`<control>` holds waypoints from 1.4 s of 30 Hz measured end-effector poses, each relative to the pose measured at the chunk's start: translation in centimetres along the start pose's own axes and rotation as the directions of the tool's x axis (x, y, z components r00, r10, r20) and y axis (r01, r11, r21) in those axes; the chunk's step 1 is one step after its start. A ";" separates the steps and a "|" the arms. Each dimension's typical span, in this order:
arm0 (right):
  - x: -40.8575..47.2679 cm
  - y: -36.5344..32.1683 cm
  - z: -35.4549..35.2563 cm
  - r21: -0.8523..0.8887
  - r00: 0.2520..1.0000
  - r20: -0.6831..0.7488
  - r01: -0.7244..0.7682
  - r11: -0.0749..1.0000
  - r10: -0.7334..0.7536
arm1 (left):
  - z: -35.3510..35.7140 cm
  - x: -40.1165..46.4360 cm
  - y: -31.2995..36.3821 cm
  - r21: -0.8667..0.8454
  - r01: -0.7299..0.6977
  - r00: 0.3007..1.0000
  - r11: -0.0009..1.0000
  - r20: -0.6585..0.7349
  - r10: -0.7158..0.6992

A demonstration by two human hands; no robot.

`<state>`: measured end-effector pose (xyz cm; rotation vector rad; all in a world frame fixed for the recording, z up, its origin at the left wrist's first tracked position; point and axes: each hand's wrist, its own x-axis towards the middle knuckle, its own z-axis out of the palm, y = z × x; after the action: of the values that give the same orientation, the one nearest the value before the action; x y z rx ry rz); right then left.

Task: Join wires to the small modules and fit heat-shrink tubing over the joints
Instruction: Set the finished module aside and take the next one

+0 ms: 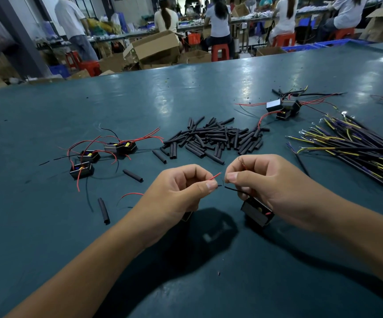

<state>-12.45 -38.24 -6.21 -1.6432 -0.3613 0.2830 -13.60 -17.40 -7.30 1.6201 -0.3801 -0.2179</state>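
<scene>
My left hand [183,191] pinches a thin red wire [215,176] and a short black wire end between thumb and forefinger. My right hand [266,182] pinches a black wire [235,190] whose tip points at the left hand's wire ends, a small gap between them. A small black module [257,213] hangs under my right hand, just above the table. Another module is mostly hidden beneath my left hand. A pile of black heat-shrink tubes [215,140] lies beyond the hands.
Several modules with red wires [103,154] lie at the left, more modules [282,109] at the back right. A bundle of yellow and purple wires [355,148] lies at the right. Loose tubes [104,211] lie on the green table [48,237]. People work at benches behind.
</scene>
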 end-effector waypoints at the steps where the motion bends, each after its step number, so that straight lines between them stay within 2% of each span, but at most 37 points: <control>1: 0.0 -0.1 -0.1 -0.041 1.000 0.003 0.023 0.999 -0.023 | 0.0 0.0 0.0 0.025 -0.004 1.000 1.000 0.000 0.004; 7: -0.1 -0.6 -0.8 -0.249 0.975 0.060 0.221 0.943 -0.213 | 0.1 -0.1 0.0 0.062 -0.014 1.000 0.998 -0.015 0.015; 14: 0.1 -0.1 -1.0 -0.242 0.952 0.108 0.306 0.921 -0.288 | 0.1 -0.1 -0.1 0.026 -0.023 1.000 0.999 -0.014 0.024; 21: 0.3 -0.1 -0.3 -0.166 0.965 0.095 0.257 0.952 -0.244 | -0.1 -0.1 -0.1 0.035 -0.019 1.000 0.999 -0.014 0.020; 24: 0.5 0.3 -0.5 -0.056 0.987 0.074 0.147 0.988 -0.143 | -0.1 0.1 -0.1 -0.019 -0.007 0.999 1.000 -0.038 0.006; 27: 0.5 0.6 -0.6 0.084 0.999 -0.005 0.048 0.995 -0.048 | 0.1 0.3 0.0 -0.097 0.014 0.998 0.995 -0.063 -0.020; 31: 0.5 0.5 -0.4 0.069 0.996 -0.091 0.020 0.997 -0.013 | -0.1 0.2 0.1 -0.081 0.032 0.993 0.996 -0.107 -0.040; 33: 0.3 0.4 -0.2 0.079 0.994 -0.113 0.014 0.997 -0.005 | -0.1 0.2 0.3 -0.045 0.035 0.996 0.998 -0.082 -0.039; 38: 0.1 0.4 0.9 -0.025 0.990 -0.129 0.056 0.998 -0.058 | -0.1 0.2 0.3 0.165 -0.092 0.993 0.982 -0.054 0.102; 42: 0.1 0.4 1.4 0.030 0.990 -0.126 0.069 0.997 -0.065 | -0.4 0.2 0.1 0.118 -0.110 0.991 0.987 -0.069 0.119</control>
<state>-12.85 -36.93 -6.80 -1.6027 -0.3142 0.1343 -13.29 -17.16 -7.10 1.7070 -0.4324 -0.0479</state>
